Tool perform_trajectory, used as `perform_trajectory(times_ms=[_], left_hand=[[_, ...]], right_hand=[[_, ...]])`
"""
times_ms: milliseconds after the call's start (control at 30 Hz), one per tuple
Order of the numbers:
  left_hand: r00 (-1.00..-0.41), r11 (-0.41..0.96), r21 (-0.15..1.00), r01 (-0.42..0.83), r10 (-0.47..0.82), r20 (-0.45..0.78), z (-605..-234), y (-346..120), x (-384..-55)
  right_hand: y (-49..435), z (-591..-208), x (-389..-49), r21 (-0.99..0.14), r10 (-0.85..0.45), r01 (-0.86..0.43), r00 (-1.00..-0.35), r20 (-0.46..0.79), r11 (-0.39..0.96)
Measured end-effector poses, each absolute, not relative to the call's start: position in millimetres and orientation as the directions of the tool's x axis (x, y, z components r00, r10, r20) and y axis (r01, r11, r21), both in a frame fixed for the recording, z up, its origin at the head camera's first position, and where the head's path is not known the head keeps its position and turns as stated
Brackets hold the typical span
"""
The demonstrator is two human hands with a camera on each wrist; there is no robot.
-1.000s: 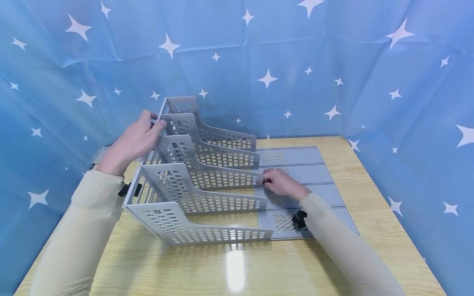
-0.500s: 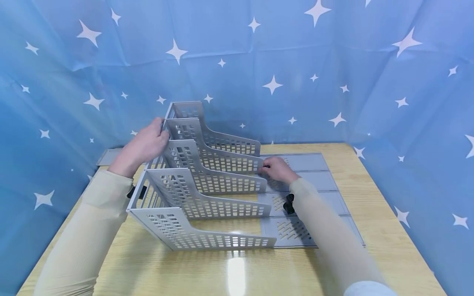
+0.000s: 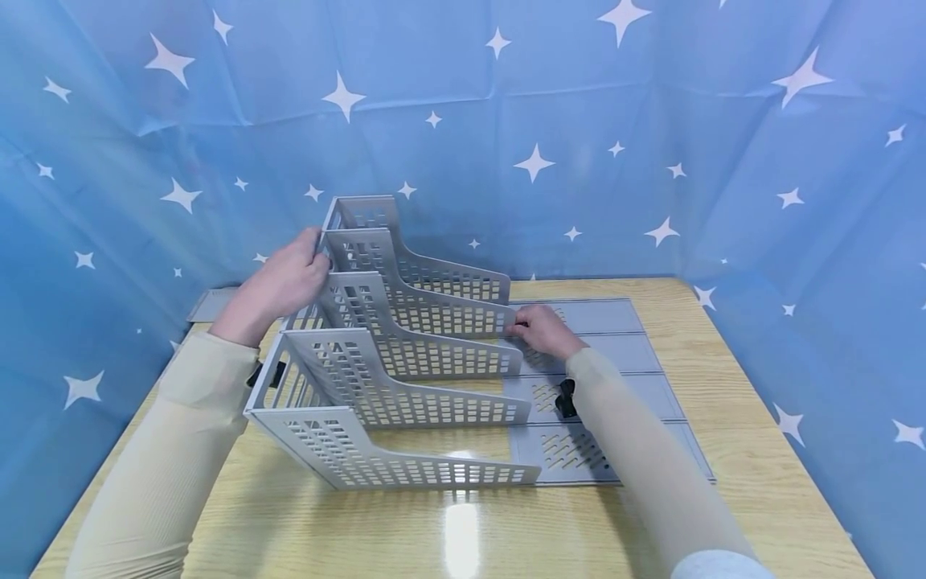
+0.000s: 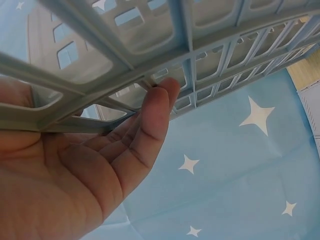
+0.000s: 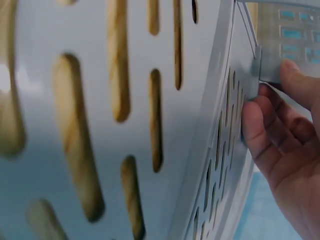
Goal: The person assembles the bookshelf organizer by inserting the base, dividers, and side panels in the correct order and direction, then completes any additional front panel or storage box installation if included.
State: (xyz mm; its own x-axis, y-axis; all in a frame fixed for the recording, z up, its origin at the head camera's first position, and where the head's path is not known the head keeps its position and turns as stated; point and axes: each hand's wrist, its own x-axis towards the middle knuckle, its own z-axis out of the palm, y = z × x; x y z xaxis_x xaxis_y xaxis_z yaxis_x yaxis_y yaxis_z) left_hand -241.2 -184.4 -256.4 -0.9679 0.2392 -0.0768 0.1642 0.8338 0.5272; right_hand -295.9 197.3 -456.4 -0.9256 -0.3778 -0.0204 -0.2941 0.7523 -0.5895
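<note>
You had the grey rack (image 3: pixel 379 367) standing upright on the wooden table (image 3: pixel 752 482), left of centre, its five perforated dividers running from the slatted back (image 4: pixel 160 64) at the left to low ends at the right. Four flat grey panels (image 3: pixel 629 354) lay side by side at the right, their left edges close to those low ends.

The step in hand looked like working the low right end of the second-from-far divider (image 3: pixel 463 303) against the panels. To do that well, I judged that you needed your left hand (image 3: pixel 285 277) to steady the back without dragging it left, while small, straight pressure from your right hand (image 3: pixel 544 330) kept the corner lined up; a sideways twist could have bent the thin divider or pulled its neighbours out of line. The right wrist view was tight and partly blocked, so I could not tell whether the corner had seated on the panel edge.

As for pose, your left arm reached up from the near left, and its fingers curled round the bars of the back, toward the far end of its top. Your right arm reached in from the near right over the nearer panels, hand turned left. Its grip was narrow: the thumb (image 5: pixel 300 84) pressed the divider's corner, with the fingers bent in below beside the panel edge. Both hands were thus holding the rack, one at each end.
</note>
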Motion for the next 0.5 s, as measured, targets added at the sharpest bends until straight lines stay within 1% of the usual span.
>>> perform_trajectory(times_ms=[200, 300, 400, 500], left_hand=[[-0.965, 0.831, 0.528, 0.176, 0.251, -0.073, -253.9, -186.9, -241.7], [-0.965, 0.837, 0.519, 0.175, 0.251, -0.078, -253.1, -188.4, -239.0], [-0.962, 0.837, 0.517, 0.178, 0.259, -0.087, -252.5, -189.5, -234.5], [-0.96, 0.844, 0.504, 0.184, 0.265, -0.094, -251.9, -189.8, -229.7]], right_hand=[[196.9, -455.6, -296.5, -0.549, -0.415, -0.351, -0.91, 0.008, 0.758], [196.2, -454.0, -295.0, -0.517, -0.439, -0.375, -0.899, -0.002, 0.769], [197.5, -449.2, -293.1, -0.512, -0.455, -0.364, -0.889, -0.059, 0.778], [202.2, -440.8, -291.6, -0.534, -0.478, -0.334, -0.865, -0.154, 0.777]])
